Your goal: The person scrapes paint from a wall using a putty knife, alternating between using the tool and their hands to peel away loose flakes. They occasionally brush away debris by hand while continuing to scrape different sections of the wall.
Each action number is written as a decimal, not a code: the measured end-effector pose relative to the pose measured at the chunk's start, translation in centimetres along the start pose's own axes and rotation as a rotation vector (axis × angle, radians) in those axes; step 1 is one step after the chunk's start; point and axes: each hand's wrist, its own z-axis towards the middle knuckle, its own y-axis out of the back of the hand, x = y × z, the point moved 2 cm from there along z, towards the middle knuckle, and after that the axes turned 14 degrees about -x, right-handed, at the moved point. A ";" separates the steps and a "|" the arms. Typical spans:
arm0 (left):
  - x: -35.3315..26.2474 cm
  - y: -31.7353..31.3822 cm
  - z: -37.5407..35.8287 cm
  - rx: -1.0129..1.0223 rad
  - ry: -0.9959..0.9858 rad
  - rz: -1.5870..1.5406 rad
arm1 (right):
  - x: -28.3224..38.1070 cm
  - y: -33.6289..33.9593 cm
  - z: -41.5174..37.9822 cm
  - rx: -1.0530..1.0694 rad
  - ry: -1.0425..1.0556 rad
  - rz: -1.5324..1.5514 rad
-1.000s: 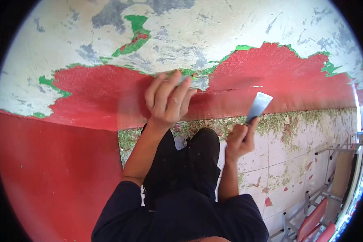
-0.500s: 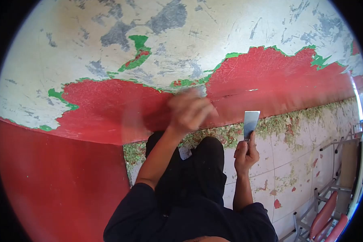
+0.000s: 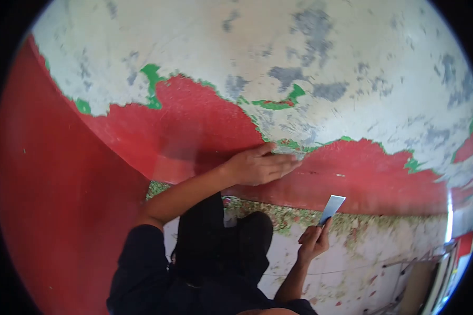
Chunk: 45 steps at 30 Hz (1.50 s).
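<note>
My left hand (image 3: 264, 166) lies against the wall with its fingers stretched out, over the border between the red paint (image 3: 205, 126) and the bared pale surface (image 3: 368, 110). Green paint (image 3: 286, 143) edges that border just above the fingers. Lower right, my right hand (image 3: 315, 241) grips a scraper (image 3: 332, 207), its flat metal blade pointing up and away from the wall's painted face. One finger stretches along the blade.
Paint flakes (image 3: 278, 215) litter the tiled floor (image 3: 326, 273) along the wall's foot. Another red surface (image 3: 63, 184) fills the left side. A metal-framed piece of furniture (image 3: 418, 286) stands at the lower right.
The view has turned, so the wall and floor appear shifted. My left hand, blurred before, now rests flat on the wall. The scraper is still in my right hand.
</note>
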 end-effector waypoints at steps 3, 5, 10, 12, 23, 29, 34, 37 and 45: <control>-1.6 0.9 -2.3 0.114 -0.041 -0.349 | 0.6 -0.9 -0.3 0.032 0.016 0.068; 0.0 2.9 -2.1 -0.152 0.257 -0.045 | 1.9 -1.8 -0.5 0.028 0.026 0.101; -0.6 -0.4 -3.3 -0.264 0.401 0.299 | 3.8 -2.4 -0.8 0.045 0.022 0.125; -0.8 -1.2 -4.2 -0.102 0.048 0.286 | 4.5 -2.1 -0.6 0.056 0.016 0.118; 1.7 0.3 -3.6 -0.413 0.350 0.329 | 3.8 0.1 -1.8 0.094 -0.117 0.079; 1.3 0.9 -5.3 -0.242 -0.050 0.036 | 5.0 -0.9 -2.1 0.145 -0.036 0.093; 7.5 7.0 -6.2 -0.394 0.404 0.229 | 5.4 -0.8 -2.6 0.182 -0.008 0.077; 11.1 11.3 -8.9 -0.501 0.902 0.510 | 5.8 -0.7 -3.0 0.155 -0.003 0.086; 5.2 10.7 -5.3 -0.867 1.215 0.070 | 4.2 -0.7 -2.7 0.194 -0.150 0.150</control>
